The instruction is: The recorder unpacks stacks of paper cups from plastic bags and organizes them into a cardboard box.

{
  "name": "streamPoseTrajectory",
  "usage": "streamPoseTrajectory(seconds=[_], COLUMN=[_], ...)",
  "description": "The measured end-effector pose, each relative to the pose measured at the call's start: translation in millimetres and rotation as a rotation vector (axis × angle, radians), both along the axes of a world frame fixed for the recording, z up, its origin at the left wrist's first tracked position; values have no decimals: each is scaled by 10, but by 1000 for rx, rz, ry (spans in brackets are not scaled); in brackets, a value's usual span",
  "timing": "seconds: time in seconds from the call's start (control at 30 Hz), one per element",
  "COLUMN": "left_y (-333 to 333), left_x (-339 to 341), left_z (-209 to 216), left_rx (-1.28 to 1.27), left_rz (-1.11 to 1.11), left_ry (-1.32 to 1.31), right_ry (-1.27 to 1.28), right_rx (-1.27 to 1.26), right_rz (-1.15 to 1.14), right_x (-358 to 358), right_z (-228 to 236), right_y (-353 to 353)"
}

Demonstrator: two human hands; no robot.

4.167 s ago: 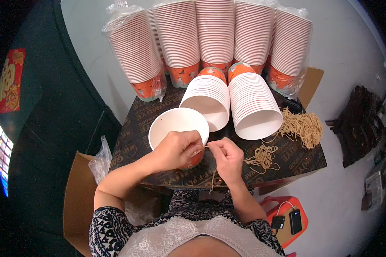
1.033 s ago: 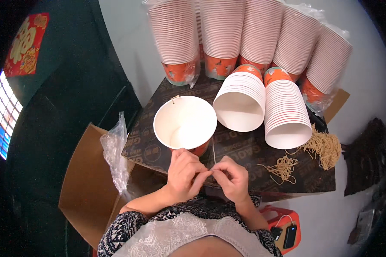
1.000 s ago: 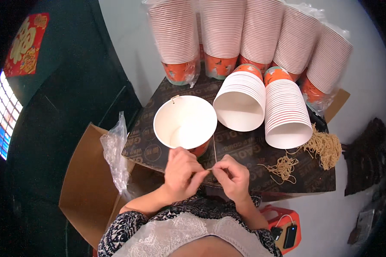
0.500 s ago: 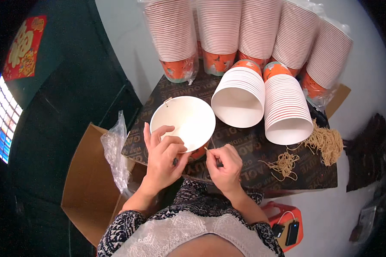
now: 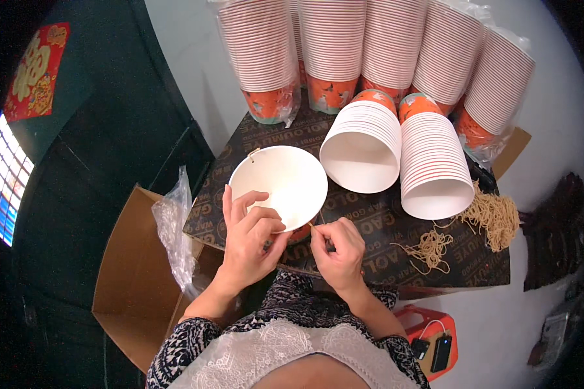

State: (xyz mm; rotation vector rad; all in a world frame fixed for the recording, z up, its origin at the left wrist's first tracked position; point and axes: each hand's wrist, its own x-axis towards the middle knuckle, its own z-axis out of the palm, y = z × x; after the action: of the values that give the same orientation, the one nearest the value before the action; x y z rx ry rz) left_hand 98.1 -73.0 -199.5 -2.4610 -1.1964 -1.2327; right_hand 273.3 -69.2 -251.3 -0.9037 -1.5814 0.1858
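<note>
My left hand [image 5: 252,241] grips a white-lined paper bucket [image 5: 298,178] by its near rim, fingers inside and thumb outside. A short loop of tan cord passes through the bucket's far-left rim. Just right of the near rim, my right hand [image 5: 339,249] pinches the end of a thin tan cord [image 5: 312,225] between thumb and forefinger. The cord's other end is hidden by the bucket. Part of the bucket's orange printed outside shows below the rim.
Two nested stacks of paper buckets [image 5: 360,155] lie on the dark printed board [image 5: 363,240]. Wrapped stacks [image 5: 334,39] stand behind. Tan cord bundles [image 5: 490,217] lie at the right. A cardboard box [image 5: 133,279] is at the left; a red stool [image 5: 451,347] holding a black device is lower right.
The bucket has shifted very slightly to the right in my left hand. My right hand has moved a touch left with the cord, closer to the rim.
</note>
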Motion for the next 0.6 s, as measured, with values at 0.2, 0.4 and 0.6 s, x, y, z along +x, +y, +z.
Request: streamPoseTrajectory(seconds=[0.2,0.4,0.6], left_y=[-13,292,571], left_x=[-107,-128,-74], left_z=[195,523,569], left_rx=[-56,-309,-696], left_rz=[-62,-266,-439], left_ry=[-21,48,215], right_ry=[-8,-23,-49], right_rx=[0,-6,-22], right_rz=[14,14,10], right_x=[-23,-22,-21], right_z=[21,18,26], right_y=[12,14,-32])
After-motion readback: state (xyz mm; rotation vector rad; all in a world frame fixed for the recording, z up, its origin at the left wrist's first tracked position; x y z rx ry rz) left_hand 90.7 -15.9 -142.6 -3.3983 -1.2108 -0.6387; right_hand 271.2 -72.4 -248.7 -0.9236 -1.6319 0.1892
